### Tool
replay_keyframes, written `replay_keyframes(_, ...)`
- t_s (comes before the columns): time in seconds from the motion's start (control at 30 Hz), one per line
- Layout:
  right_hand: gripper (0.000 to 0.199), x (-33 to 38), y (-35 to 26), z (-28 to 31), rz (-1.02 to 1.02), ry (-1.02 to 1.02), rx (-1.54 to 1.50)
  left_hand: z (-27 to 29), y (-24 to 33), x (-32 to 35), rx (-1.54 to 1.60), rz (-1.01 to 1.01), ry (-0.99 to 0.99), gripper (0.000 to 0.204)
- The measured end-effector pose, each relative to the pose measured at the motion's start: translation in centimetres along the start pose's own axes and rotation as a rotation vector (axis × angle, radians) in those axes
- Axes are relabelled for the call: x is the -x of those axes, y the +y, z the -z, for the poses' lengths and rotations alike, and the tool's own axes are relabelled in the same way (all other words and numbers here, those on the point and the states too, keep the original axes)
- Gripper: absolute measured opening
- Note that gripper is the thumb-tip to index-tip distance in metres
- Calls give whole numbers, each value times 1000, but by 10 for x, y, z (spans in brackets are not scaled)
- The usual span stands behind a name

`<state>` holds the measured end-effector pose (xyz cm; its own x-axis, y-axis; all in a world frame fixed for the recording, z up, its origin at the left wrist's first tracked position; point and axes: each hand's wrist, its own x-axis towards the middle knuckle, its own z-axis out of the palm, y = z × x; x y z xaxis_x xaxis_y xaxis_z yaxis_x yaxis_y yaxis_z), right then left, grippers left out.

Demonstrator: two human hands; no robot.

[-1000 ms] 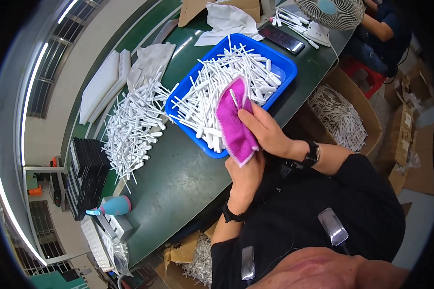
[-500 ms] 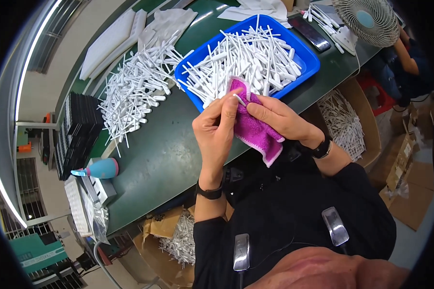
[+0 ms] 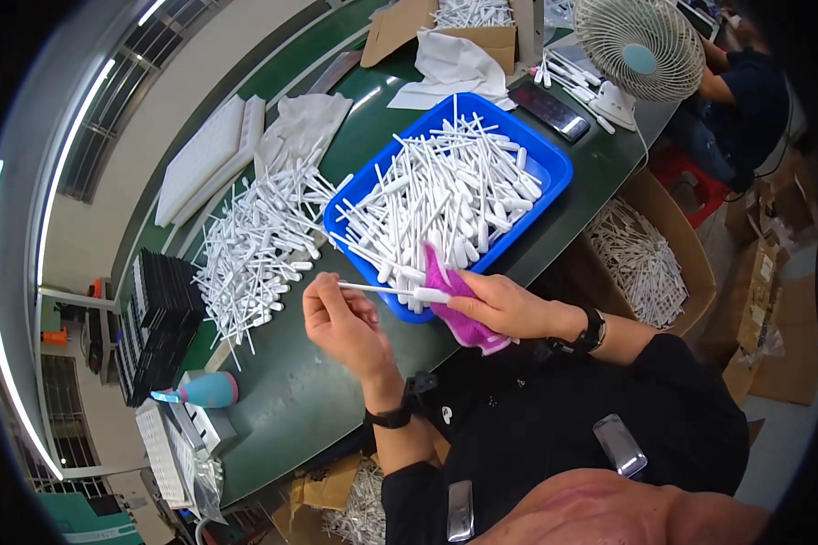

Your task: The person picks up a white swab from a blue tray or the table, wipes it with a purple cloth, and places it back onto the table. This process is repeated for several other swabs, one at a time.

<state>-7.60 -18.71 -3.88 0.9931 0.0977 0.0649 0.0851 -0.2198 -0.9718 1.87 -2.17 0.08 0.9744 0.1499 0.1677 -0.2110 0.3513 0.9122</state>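
My left hand (image 3: 344, 325) pinches the thin end of a white plastic stick (image 3: 430, 295) with a thicker, paddle-like end. My right hand (image 3: 511, 309) grips a bright pink cloth (image 3: 468, 329) with a pale hem, and the stick's thick end meets the cloth at the thumb. Both hands are held over the near edge of a blue tray (image 3: 565, 173), heaped with similar white sticks (image 3: 445, 195). Left of the tray, a loose pile of white sticks (image 3: 259, 241) lies on the green table (image 3: 291, 381).
A fan (image 3: 641, 56) and a dark phone (image 3: 549, 111) stand beyond the tray. Black stacked trays (image 3: 159, 313) and a blue spray bottle (image 3: 211, 391) are at left. A carton of sticks (image 3: 641, 263) sits below the table's right edge. A person (image 3: 745, 100) works at far right.
My hands have moved apart, the left one out to the left. The stick, mostly hidden in the cloth before, now shows stretched between them. The view has shifted.
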Motion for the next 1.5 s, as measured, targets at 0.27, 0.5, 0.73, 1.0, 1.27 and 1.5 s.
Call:
replay_keyframes(0.27, 26, 3, -10, 6, 207, 229, 218, -33, -8, 22, -133, 2, -269, 18)
replay_keyframes(0.5, 25, 26, 14, 33, 80, 224, 45, -41, -9, 32, -214, 238, -711, 27)
replay_keyframes(0.73, 24, 36, 12, 33, 302, 493, 463, -68, -18, 24, -524, 163, -796, 40)
replay_keyframes(1.0, 31, 73, 22, 73, -180, 156, -159, -152, -54, -51, -320, 321, -807, 42)
replay_keyframes(1.27, 43, 76, -4, 45, -192, 628, -1003, -161, -111, -84, -496, 496, -943, 42)
replay_keyframes(1.5, 39, 71, 18, 77, -352, 350, -1329, -59, -53, -131, -1278, -333, -589, 31)
